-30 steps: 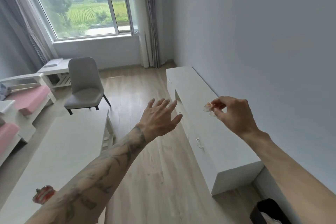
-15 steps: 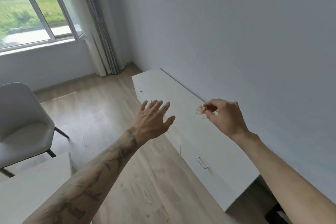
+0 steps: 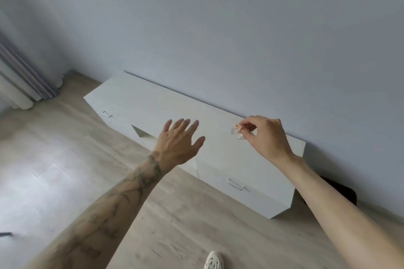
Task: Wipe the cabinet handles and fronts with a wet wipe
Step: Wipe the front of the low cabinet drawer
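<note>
We count one cabinet bearing two handles, one crumpled wipe, two hands, left and right, one curtain, one shoe and one dark bin.

A pale wood floor carries a long white cabinet against the wall.
</note>
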The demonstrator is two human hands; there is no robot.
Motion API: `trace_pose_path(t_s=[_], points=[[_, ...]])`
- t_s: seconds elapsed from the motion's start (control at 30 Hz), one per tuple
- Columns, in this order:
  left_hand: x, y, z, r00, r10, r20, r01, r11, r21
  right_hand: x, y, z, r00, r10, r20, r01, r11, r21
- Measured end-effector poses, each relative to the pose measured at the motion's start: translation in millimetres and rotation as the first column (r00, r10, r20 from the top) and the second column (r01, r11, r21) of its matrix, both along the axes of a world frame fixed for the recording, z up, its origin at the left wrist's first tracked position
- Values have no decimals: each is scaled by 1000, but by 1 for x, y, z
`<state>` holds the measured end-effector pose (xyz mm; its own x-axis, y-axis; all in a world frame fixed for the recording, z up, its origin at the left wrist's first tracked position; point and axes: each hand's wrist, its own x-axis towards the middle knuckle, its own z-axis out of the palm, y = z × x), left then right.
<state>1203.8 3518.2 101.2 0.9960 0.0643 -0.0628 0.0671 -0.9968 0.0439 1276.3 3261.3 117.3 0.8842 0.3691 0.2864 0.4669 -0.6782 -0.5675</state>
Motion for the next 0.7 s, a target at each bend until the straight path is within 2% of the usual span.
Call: trace_pose_path(t_s=[0.33,0.7], points=[[109,27,-113,967,-233,-103,230,972,-42,38,14,-112,958,-247,-148,242,969,-46],[150,32,-337,862,-472,-186,462,882,-95,9,23,-318,850,-488,-199,468,872,-142]])
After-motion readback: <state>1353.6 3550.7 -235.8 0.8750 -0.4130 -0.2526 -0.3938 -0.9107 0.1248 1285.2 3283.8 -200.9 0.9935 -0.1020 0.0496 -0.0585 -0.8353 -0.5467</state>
